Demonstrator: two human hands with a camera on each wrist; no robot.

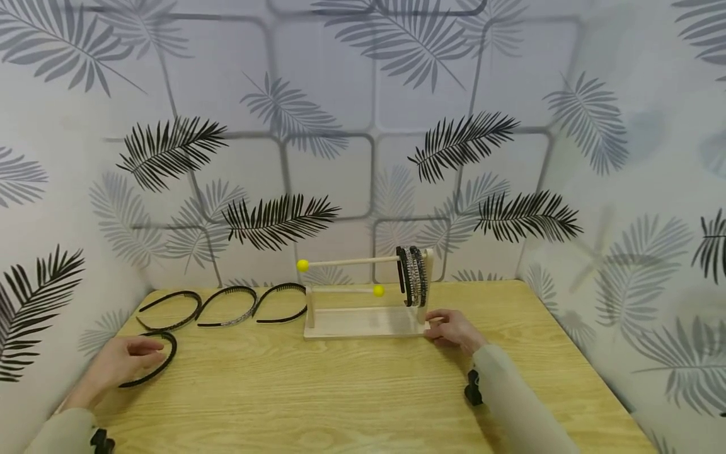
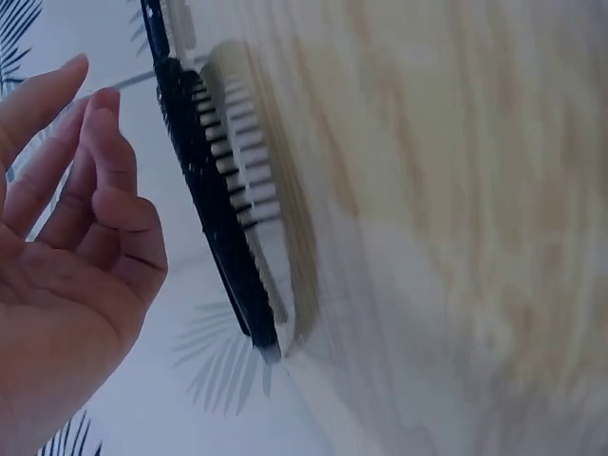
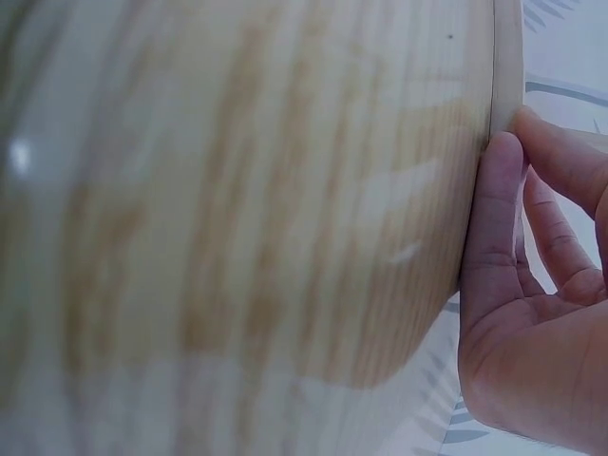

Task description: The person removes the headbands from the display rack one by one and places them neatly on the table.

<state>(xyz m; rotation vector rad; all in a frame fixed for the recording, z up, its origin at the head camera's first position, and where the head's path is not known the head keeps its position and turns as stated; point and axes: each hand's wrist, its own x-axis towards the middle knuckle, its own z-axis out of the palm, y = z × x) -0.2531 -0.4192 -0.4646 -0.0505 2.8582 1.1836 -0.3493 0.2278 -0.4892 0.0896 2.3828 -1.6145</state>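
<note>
My left hand [image 1: 121, 364] is over a black toothed headband [image 1: 173, 350] at the table's left. In the left wrist view that headband [image 2: 211, 204] stands apart from the loosely bent fingers, and nothing is in the hand. At the right end of a pale wooden headband stand [image 1: 363, 323], my right hand [image 1: 454, 329] grips the base. The right wrist view has its thumb and a finger pinching the base's edge [image 3: 507, 66]. Several black and silvery headbands [image 1: 414, 277] hang at the right end of the stand's upper rod [image 1: 351, 260].
Behind the left hand, three more headbands lie in a row: one at left [image 1: 198, 302], a sparkly one [image 1: 249, 309], and one beside the stand [image 1: 272, 296]. Yellow balls cap the upper rod [image 1: 303, 265] and lower rod [image 1: 378, 291]. Patterned walls border the wooden table [image 1: 317, 397].
</note>
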